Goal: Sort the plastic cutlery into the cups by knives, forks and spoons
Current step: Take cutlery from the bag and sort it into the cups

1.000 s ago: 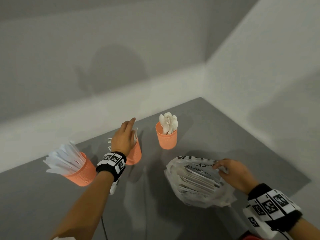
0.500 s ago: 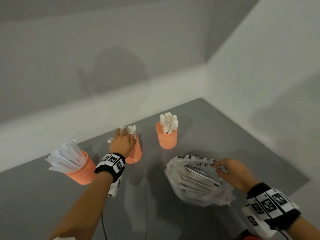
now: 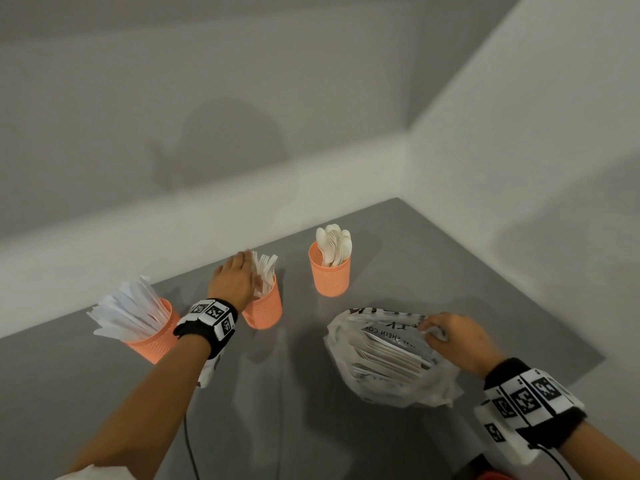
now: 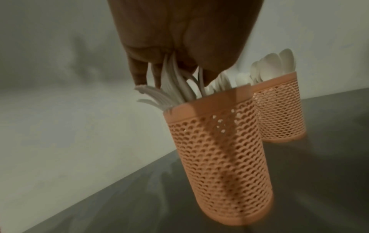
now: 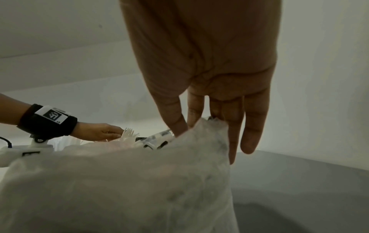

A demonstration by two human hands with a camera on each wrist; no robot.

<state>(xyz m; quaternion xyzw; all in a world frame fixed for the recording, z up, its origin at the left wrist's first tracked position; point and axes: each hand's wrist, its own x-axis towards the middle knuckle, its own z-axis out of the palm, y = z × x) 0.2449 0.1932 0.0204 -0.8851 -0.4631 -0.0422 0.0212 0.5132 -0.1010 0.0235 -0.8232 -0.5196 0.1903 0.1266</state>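
Note:
Three orange mesh cups stand on the grey table (image 3: 450,265). The left cup (image 3: 154,341) holds knives (image 3: 124,310), the middle cup (image 3: 265,310) forks (image 3: 266,268), the right cup (image 3: 329,275) spoons (image 3: 334,244). My left hand (image 3: 233,282) lies over the fork cup's left side. Its straight fingers (image 4: 139,74) reach down among the forks (image 4: 175,88) and touch them. My right hand (image 3: 457,337) pinches the rim of a white plastic bag (image 3: 388,362) with more cutlery lying inside. In the right wrist view thumb and fingers (image 5: 175,119) hold the bag (image 5: 119,181).
White walls meet in a corner close behind the cups and to the right of the bag. A thin black cable (image 3: 188,445) hangs near my left forearm. Bare grey table lies between the fork cup and the bag.
My left hand has come down from above the fork cup onto the forks and shifted slightly left. The right hand has kept its hold on the bag.

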